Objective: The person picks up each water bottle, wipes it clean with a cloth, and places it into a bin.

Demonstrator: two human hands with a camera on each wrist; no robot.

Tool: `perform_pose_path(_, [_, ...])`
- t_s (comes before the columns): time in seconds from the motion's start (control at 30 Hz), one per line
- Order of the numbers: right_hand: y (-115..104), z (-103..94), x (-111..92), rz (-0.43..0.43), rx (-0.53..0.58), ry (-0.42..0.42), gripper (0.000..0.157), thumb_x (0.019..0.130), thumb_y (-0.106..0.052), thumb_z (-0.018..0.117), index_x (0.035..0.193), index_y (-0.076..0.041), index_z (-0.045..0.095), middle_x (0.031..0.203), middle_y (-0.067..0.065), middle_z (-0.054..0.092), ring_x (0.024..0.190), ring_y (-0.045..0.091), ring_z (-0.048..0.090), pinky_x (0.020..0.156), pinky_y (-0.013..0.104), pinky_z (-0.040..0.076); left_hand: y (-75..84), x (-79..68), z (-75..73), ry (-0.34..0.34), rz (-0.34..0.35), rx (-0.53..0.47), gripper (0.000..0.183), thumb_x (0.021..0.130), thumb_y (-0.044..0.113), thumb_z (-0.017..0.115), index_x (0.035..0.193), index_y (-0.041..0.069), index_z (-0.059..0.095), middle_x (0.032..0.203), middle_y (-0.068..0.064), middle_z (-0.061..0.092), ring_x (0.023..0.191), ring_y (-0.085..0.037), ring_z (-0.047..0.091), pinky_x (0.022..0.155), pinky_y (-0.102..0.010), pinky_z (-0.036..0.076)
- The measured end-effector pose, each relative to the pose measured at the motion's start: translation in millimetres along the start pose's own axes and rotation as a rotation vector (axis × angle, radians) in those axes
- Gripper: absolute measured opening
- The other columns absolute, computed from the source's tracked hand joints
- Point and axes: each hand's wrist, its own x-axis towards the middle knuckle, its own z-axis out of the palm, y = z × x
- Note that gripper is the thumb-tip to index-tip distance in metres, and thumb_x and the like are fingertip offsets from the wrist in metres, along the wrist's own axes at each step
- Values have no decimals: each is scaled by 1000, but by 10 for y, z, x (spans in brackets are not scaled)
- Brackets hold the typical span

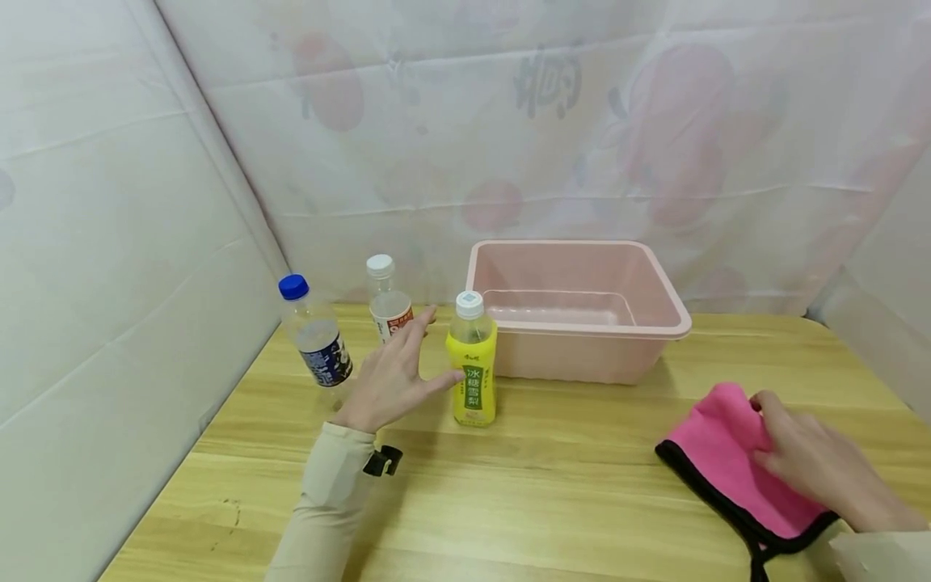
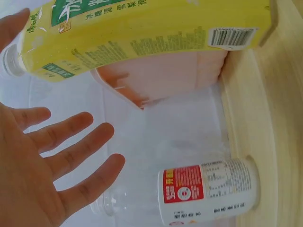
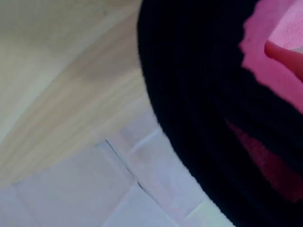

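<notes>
1. Left hand [image 1: 393, 376]: fingers apart and extended, thumb spread away, nothing gripped. Positioned just beside the yellow-labelled bottle [image 1: 477, 380], thumb pointing at the label (cannot confirm contact).
2. Right hand [image 1: 815, 453]: clamped on a pink cloth [image 1: 720, 444] between fingers and thumb. Well apart from the left hand.
3. Pink cloth: bunched at the right fingertips, spreading left and nearward from there. Bordered with black edging [image 1: 701, 485], with a black cord [image 1: 758, 562] at the near end.
4. Yellow-labelled bottle: upright on the wooden tabletop [image 1: 538, 501], immediately right of the left hand. Fitted with a white cap (barcode visible from the left wrist).
5. White-capped bottle [image 1: 389, 307]: standing just beyond the left fingers, lower part hidden behind them in the head view. Clear, with a red-and-white label.
6. Blue-capped bottle [image 1: 320, 347]: standing left of the left hand, near it. Clear above a dark blue label (base partly hidden).
7. Pink tub [image 1: 575, 356]: beyond both hands and between them, behind the yellow-labelled bottle.
8. Black band [image 1: 384, 461]: at the left wrist, against a pale sleeve [image 1: 320, 493].
</notes>
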Motion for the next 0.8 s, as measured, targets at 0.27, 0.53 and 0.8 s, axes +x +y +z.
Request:
perform_pose_path(0.27, [-95, -59, 23, -38, -101, 139, 43, 72, 3, 73, 107, 15, 52, 84, 23, 60, 69, 38, 60, 52, 58, 49, 88, 73, 51, 26, 19, -91, 96, 83, 46, 81, 156, 7, 32, 146, -16, 53, 125, -39, 56, 95, -61, 52])
perform_pose_path(0.53, [-213, 57, -85, -206, -191, 368, 39, 55, 6, 75, 89, 6, 56, 75, 12, 54, 51, 26, 50, 35, 45, 40, 119, 109, 113, 3, 44, -47, 104, 78, 43, 87, 157, 7, 31, 131, -21, 61, 113, -36, 62, 88, -54, 56])
perform_pose_path(0.8, [-349, 196, -244, -256, -258, 400, 33, 61, 9, 69, 89, 3, 52, 70, 7, 47, 49, 22, 46, 31, 39, 35, 115, 96, 123, 20, 63, -40, 102, 79, 41, 87, 157, 7, 31, 128, -22, 63, 110, -36, 64, 86, -53, 57])
